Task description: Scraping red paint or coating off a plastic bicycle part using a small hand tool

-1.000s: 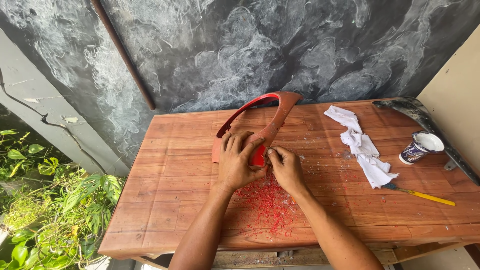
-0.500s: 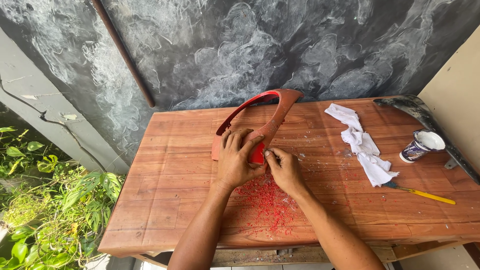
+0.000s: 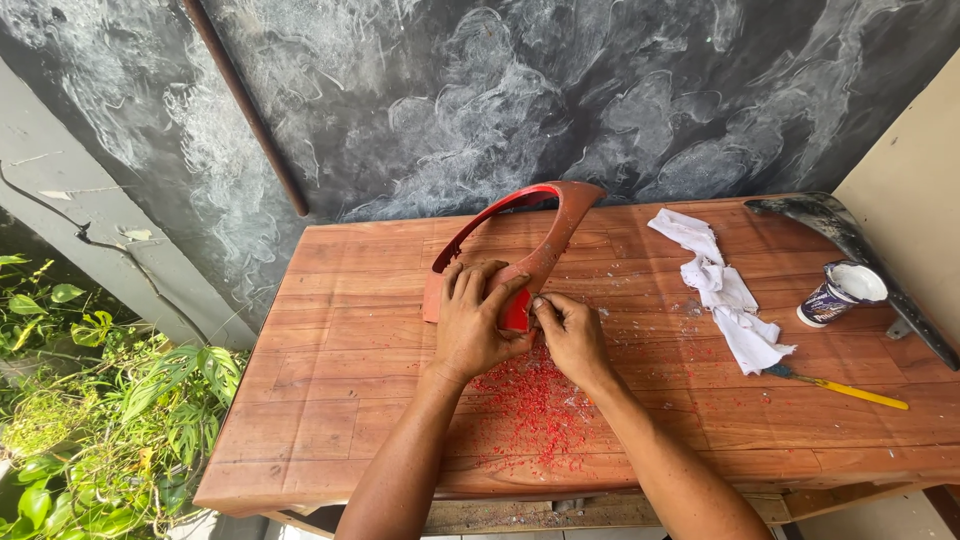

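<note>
Head view: left hand (image 3: 478, 325) flat on red panel (image 3: 530, 255); right hand (image 3: 570, 335) pinched at its edge (tool unclear).

Your left hand (image 3: 478, 320) covers the lower end of the red curved panel (image 3: 540, 240), so you cannot see its surface there. Whatever your right hand (image 3: 570, 335) pinches against the panel is too small to tell. The dark part (image 3: 850, 240) at the table's right runs off the picture's edge.
</note>
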